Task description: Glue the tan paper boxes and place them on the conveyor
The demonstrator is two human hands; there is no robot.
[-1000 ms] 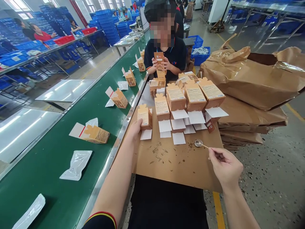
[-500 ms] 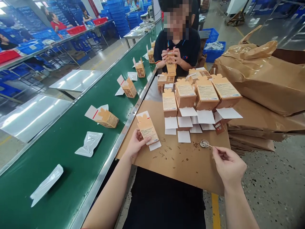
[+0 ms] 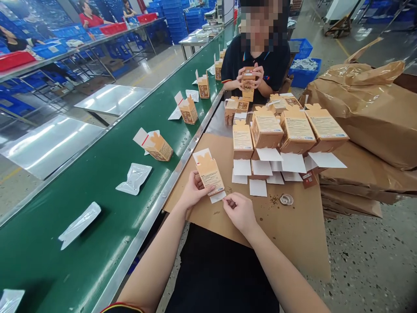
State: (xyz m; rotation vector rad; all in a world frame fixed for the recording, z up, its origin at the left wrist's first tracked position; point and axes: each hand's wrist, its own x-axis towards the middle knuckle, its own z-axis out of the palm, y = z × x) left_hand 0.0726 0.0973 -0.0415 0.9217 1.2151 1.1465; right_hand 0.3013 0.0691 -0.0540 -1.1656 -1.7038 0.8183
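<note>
My left hand (image 3: 194, 191) grips a small orange-and-brown cardboard box (image 3: 211, 176), its thumb across the printed side. White flaps stick out at the box's top and bottom ends. Close by, my right hand (image 3: 240, 211) is pinched on a thin stick, mostly hidden by the fingers, with its tip at the bottom white flap (image 3: 217, 198). A small clear round dish (image 3: 286, 199) lies on the brown cardboard sheet (image 3: 293, 234) to the right, beside a patch of dark spots.
Stacked boxes (image 3: 298, 130) with open flaps stand ahead. On the left, a green conveyor belt (image 3: 107, 243) carries silver pouches (image 3: 134, 179) and open boxes (image 3: 158, 146). Across the table a co-worker (image 3: 257, 56) holds another box. Large brown paper-wrapped bundles (image 3: 368, 117) lie at right.
My right hand has moved left with the stick, from the dish to the box's bottom flap. My left hand still holds the box. Pouches and boxes on the belt appear shifted as the view turned.
</note>
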